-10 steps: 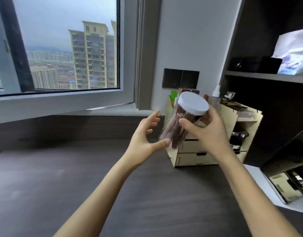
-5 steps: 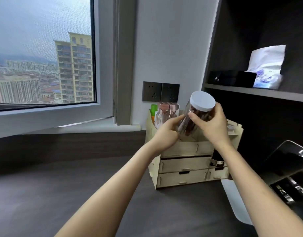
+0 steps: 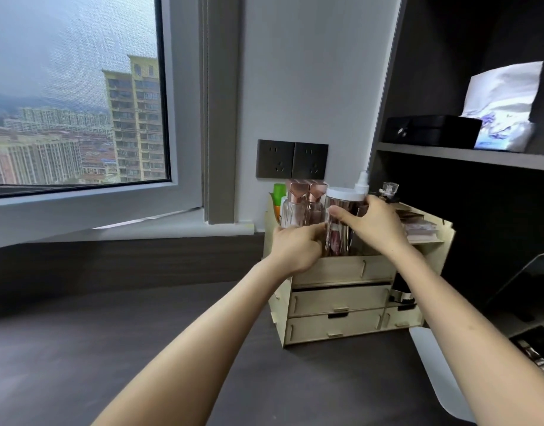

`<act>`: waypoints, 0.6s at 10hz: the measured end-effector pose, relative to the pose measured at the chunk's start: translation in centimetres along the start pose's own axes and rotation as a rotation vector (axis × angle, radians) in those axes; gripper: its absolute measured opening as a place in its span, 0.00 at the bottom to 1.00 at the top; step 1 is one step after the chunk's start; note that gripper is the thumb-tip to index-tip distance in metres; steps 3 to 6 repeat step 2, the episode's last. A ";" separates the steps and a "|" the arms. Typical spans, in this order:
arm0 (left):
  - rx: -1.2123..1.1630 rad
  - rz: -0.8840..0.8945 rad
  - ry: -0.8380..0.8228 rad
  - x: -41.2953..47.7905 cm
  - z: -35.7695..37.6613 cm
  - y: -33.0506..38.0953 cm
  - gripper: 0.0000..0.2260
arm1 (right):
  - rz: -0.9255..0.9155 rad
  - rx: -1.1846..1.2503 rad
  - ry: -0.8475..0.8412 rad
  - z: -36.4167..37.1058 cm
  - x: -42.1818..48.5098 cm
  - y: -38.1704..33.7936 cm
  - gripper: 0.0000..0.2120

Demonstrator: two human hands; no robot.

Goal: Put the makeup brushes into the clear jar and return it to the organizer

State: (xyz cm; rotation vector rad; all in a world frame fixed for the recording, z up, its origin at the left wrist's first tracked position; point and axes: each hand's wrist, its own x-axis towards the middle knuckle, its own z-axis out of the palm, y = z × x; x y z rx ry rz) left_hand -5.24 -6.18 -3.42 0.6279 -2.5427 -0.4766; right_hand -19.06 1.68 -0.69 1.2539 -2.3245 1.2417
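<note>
The clear jar with a white lid stands upright in the top compartment of the wooden organizer. Rose-gold makeup brushes show through its wall. My right hand grips the jar's upper right side, thumb across its front. My left hand presses against the jar's lower left side at the organizer's top edge. The jar's base is hidden behind the organizer's front panel.
Pink-capped bottles and a green bottle stand left of the jar; a white spray bottle is behind it. Wall sockets sit above. A dark shelf holds a black box and a white bag. A mirror stand is at right.
The jar went from tilted in the air in front of the organizer to upright down inside its top compartment. Both hands followed it forward and down.
</note>
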 end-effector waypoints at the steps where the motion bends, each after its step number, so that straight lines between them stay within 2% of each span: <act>1: -0.013 0.015 0.024 -0.1 0.2 -0.2 0.22 | -0.010 0.005 -0.012 -0.1 -0.4 0.1 0.38; 2: -0.122 -0.047 0.071 -0.7 -0.7 -0.5 0.22 | 0.002 -0.126 0.126 -0.8 -1.3 -0.5 0.36; 6: -0.122 -0.047 0.071 -0.7 -0.7 -0.5 0.22 | 0.002 -0.126 0.126 -0.8 -1.3 -0.5 0.36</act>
